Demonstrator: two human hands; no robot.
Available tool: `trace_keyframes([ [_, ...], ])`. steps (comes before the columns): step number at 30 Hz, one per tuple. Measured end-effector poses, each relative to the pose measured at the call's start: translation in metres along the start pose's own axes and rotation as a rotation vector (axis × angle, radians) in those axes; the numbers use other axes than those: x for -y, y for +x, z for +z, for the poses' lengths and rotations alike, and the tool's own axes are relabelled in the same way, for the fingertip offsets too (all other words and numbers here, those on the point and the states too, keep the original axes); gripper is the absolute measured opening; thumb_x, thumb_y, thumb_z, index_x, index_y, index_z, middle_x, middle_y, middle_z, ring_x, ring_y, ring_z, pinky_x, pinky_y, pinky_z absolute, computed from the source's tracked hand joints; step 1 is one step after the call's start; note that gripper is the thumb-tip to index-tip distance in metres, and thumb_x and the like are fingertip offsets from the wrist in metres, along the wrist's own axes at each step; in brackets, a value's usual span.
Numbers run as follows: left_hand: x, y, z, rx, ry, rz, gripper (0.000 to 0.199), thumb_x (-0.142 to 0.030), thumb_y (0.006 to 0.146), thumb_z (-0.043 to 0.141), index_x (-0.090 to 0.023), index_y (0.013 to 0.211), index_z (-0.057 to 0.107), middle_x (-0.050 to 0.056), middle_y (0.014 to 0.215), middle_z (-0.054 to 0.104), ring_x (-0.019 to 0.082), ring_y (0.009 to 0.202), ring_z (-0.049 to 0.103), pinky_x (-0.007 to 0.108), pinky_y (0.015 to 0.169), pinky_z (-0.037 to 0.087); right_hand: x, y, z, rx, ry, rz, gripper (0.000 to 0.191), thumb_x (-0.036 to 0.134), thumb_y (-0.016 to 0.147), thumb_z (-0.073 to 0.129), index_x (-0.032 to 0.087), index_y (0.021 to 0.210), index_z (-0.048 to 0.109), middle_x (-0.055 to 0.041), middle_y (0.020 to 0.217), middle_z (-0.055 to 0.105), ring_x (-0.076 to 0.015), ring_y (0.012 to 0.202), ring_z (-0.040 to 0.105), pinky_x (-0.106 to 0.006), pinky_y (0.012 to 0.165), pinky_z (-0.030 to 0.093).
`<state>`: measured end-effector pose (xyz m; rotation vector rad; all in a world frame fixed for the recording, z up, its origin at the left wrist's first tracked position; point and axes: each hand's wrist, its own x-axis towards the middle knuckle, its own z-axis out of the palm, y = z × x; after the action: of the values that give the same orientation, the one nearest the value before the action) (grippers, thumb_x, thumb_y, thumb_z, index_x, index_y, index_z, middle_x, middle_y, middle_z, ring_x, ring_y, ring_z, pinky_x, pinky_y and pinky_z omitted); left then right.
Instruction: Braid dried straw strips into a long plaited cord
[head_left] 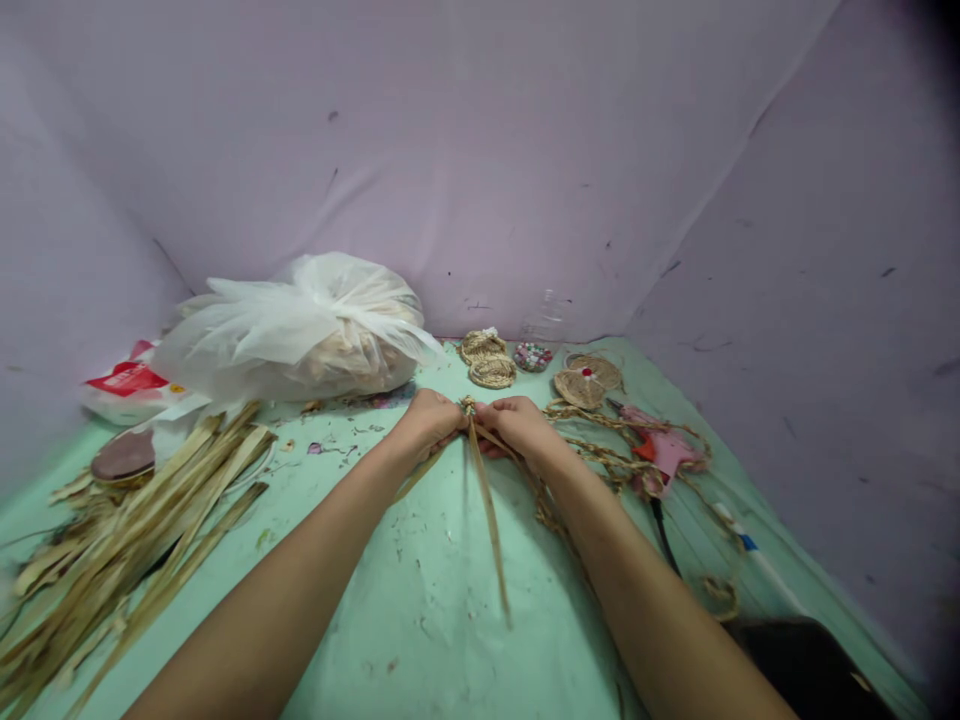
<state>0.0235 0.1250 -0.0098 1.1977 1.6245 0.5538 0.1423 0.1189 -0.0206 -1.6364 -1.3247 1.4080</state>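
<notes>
Both of my hands meet over the middle of the green table surface, at a small knotted braid point(469, 405) of dried plant strips. My left hand point(433, 420) is closed in a pinch on the strips at the braid's left side. My right hand point(513, 425) pinches them from the right, its fingers curled. One long flat strip point(487, 515) hangs down between my forearms toward me. Another strip passes below my left hand, and twisted cord runs under my right forearm. The fingertips partly hide the knot.
A tied white plastic bag point(300, 330) stands at the back left, above loose dried strips point(142, 550). Woven coils point(491, 370), a bottle with beads point(533, 355) and a pink glue gun point(667, 450) lie back right. A dark object point(810, 670) sits front right.
</notes>
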Motion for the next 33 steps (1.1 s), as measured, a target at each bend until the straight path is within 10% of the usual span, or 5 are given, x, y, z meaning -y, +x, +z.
trace_keyframes([
  [12,-0.001,0.003,-0.003,0.038,-0.048,0.033,0.02,-0.012,0.055,0.055,-0.017,0.047,0.038,-0.007,0.031,0.028,0.004,0.028,0.02,0.022,0.035,0.01,-0.002,0.015,-0.004,-0.145,-0.5,-0.168,0.016,0.024,0.058,0.052,0.015,0.046,0.056,0.0018,0.036,0.041,-0.0086,0.04,0.039,-0.021,0.039,0.024],
  [23,-0.004,0.004,-0.005,0.041,-0.128,-0.025,0.023,-0.012,0.054,0.058,-0.016,0.046,0.037,-0.007,0.032,0.031,0.003,0.029,0.02,0.02,0.035,0.011,0.004,0.009,-0.008,0.097,-0.077,-0.046,0.008,0.02,0.059,0.054,0.014,0.054,0.054,0.0009,0.047,0.05,-0.0088,0.044,0.044,-0.02,0.045,0.039],
  [27,-0.005,0.005,-0.004,0.007,-0.14,-0.06,0.025,-0.011,0.054,0.058,-0.016,0.044,0.036,-0.007,0.032,0.029,0.002,0.029,0.019,0.02,0.034,0.01,0.005,0.004,-0.014,0.25,-0.24,-0.218,0.013,0.025,0.057,0.059,0.012,0.06,0.06,0.0016,0.051,0.051,-0.0074,0.047,0.042,-0.018,0.046,0.036],
  [33,-0.004,0.003,-0.007,0.067,-0.083,-0.019,0.021,-0.011,0.055,0.059,-0.015,0.047,0.04,-0.007,0.031,0.028,0.003,0.029,0.019,0.021,0.034,0.011,0.002,0.007,-0.017,0.136,-0.497,-0.313,0.016,0.017,0.057,0.051,0.012,0.061,0.066,0.0013,0.048,0.053,-0.0083,0.046,0.043,-0.018,0.043,0.03],
])
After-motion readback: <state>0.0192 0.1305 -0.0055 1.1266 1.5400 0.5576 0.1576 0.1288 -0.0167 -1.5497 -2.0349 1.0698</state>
